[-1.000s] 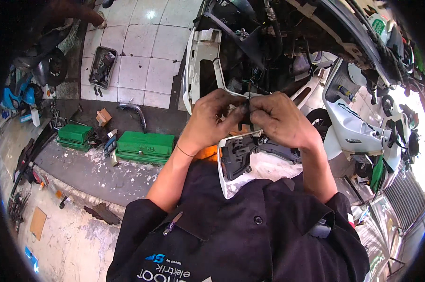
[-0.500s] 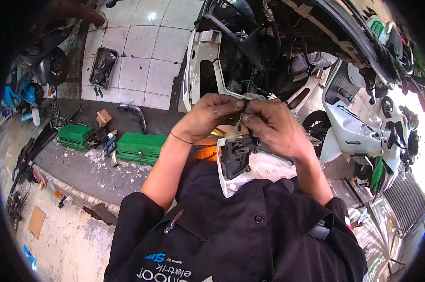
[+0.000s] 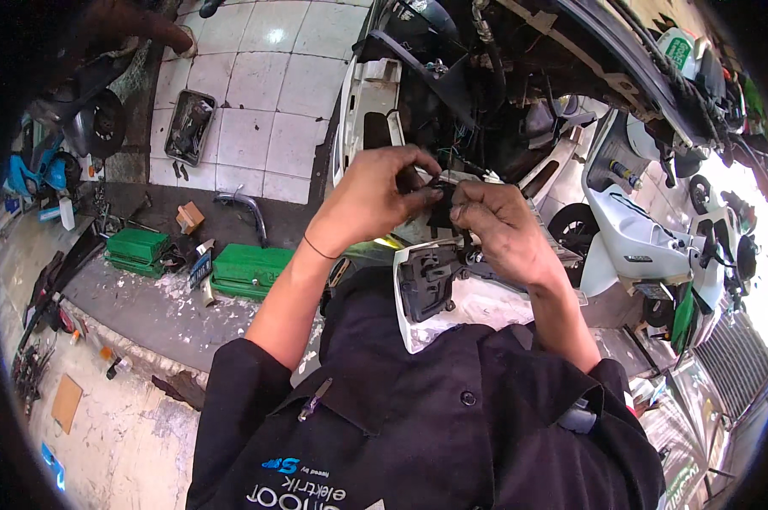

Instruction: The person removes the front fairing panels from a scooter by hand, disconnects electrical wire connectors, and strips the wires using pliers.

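Note:
Both hands are raised in front of my chest, close together over a partly dismantled scooter. My left hand [image 3: 375, 200] curls its thumb and index finger toward a small dark piece [image 3: 437, 182]; its kind is too small to tell. Just to the right, my right hand [image 3: 507, 229] is closed in a pinch, its fingertips hiding whatever they grip. Under the hands, against my lap, rests a white body panel [image 3: 494, 308] with a black plastic bracket [image 3: 428, 283] on its left part. Beyond them is the scooter's opened white bodywork [image 3: 371, 93], with dark wiring [image 3: 460, 140] inside.
Green toolboxes [image 3: 252, 270] [image 3: 137, 248] stand at the left, near a curved metal pipe [image 3: 249, 212]. A black tray [image 3: 191, 127] of parts lies on the tiled floor. At the right stands a white scooter [image 3: 639, 234]. The dark underside of a vehicle body [image 3: 562, 51] looms at the top right.
My fingertips, which met over a thin piece, have parted slightly. The left index finger has lifted and bent, and the left hand has shifted up. An orange patch below the left wrist is gone.

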`<action>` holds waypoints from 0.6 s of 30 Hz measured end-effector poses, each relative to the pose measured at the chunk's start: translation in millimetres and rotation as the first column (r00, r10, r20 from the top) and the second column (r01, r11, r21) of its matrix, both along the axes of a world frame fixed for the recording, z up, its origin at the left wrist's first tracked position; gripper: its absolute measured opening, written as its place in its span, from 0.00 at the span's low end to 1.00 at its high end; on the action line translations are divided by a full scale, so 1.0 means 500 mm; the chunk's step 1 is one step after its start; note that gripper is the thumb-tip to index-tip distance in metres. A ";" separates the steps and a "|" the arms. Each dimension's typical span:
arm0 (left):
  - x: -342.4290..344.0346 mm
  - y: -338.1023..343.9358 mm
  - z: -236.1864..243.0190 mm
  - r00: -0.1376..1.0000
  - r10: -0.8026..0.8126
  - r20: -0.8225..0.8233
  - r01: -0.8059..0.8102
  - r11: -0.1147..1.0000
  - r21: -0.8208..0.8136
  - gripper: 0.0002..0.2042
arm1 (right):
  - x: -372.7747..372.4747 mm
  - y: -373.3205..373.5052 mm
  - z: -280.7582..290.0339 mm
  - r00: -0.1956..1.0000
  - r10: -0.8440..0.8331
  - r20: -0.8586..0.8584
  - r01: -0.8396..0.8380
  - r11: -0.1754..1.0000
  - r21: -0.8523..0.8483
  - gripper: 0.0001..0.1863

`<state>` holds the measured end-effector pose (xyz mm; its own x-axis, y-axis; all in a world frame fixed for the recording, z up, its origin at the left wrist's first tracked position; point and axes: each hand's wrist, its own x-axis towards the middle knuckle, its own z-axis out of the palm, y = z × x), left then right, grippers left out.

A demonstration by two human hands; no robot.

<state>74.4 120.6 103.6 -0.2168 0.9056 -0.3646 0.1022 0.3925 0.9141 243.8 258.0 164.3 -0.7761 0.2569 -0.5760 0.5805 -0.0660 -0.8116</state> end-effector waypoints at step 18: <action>0.008 -0.010 0.001 0.993 -0.023 0.114 0.036 0.993 -0.115 0.09 | 0.014 -0.013 0.075 0.999 0.001 -0.036 -0.001 1.000 -0.011 0.12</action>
